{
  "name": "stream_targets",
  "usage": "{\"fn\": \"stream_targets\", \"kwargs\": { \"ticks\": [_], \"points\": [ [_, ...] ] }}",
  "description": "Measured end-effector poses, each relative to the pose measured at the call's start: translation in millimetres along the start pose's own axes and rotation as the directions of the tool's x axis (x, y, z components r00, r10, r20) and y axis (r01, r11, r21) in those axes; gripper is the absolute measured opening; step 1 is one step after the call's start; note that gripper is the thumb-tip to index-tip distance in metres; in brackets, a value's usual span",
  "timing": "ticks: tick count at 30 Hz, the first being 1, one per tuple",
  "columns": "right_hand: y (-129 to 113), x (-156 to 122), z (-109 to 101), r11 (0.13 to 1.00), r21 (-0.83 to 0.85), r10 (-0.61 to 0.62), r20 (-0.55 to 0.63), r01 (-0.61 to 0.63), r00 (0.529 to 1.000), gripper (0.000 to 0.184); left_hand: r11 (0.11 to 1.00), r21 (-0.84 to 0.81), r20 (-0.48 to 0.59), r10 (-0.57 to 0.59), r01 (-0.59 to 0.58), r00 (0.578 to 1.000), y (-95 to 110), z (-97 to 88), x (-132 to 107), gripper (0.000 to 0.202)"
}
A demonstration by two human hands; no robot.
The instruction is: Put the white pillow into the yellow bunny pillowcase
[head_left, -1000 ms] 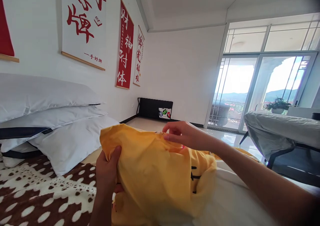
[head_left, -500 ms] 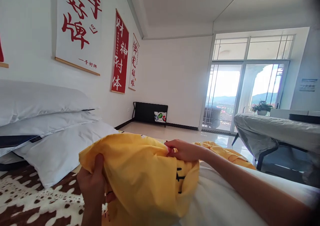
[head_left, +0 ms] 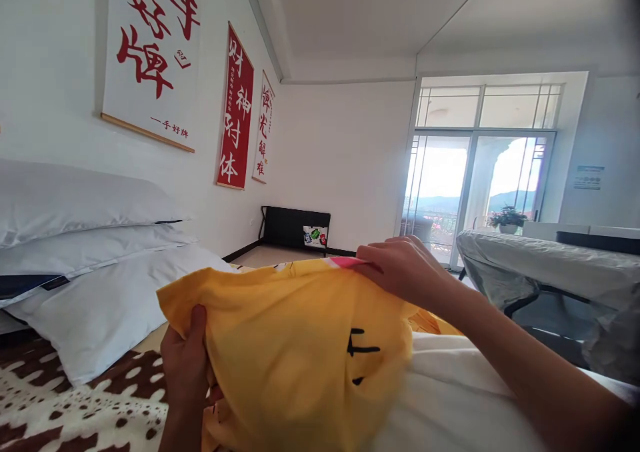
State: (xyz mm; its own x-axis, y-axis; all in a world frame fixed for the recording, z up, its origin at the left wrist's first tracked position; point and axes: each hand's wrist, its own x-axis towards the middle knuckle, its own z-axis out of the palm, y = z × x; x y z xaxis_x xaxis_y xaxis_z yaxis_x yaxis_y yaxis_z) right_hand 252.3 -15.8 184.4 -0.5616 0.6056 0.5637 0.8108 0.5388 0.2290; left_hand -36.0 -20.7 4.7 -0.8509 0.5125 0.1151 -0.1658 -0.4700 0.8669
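Note:
A yellow bedding cloth [head_left: 285, 345] with black printed marks and a pink patch at its top edge is held up in front of me. My left hand [head_left: 186, 359] is closed on its left edge, thumb on the near side. My right hand [head_left: 400, 269] pinches the top edge at the right, by the pink patch. The cloth spans taut between both hands and hides what lies behind it. White bedding [head_left: 460, 385] lies under my right forearm.
White pillows [head_left: 85, 202] are stacked at the left on a brown and white patterned blanket [head_left: 110, 405]. A plastic-covered table [head_left: 540, 255] and a dark chair [head_left: 550, 312] stand at the right. A black folded frame [head_left: 285, 227] leans by the far wall, near glass doors [head_left: 445, 192].
My right hand has moved up and to the right, drawing the yellow cloth's top edge out straighter. My left hand keeps its hold. The view has shifted slightly.

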Motion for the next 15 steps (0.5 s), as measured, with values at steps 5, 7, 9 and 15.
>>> {"fn": "stream_targets", "kwargs": {
  "ticks": [5, 7, 9, 15],
  "points": [
    [-8.1, -17.9, -10.2, 0.996, 0.075, 0.005, 0.543, -0.055, 0.840, 0.031, 0.993, -0.028, -0.018, 0.113, -0.114, 0.993, -14.6, -1.9, 10.0, 0.054],
    [-3.2, -21.5, -6.7, 0.994, 0.061, 0.034, 0.594, -0.087, 0.804, 0.026, 0.993, -0.025, -0.027, 0.115, -0.116, 0.993, -17.2, -2.2, 12.8, 0.054],
    [4.0, -23.2, -3.6, 0.990, 0.117, 0.000, 0.533, -0.073, 0.846, 0.023, 0.994, -0.024, -0.032, 0.105, -0.106, 0.994, -17.1, -1.6, 13.8, 0.054],
    [21.1, -25.5, 2.1, 0.873, 0.482, -0.103, 0.339, -0.079, 0.935, 0.040, 0.996, -0.085, 0.011, 0.033, -0.032, 0.999, -13.9, 3.5, 10.3, 0.053]
  ]
}}
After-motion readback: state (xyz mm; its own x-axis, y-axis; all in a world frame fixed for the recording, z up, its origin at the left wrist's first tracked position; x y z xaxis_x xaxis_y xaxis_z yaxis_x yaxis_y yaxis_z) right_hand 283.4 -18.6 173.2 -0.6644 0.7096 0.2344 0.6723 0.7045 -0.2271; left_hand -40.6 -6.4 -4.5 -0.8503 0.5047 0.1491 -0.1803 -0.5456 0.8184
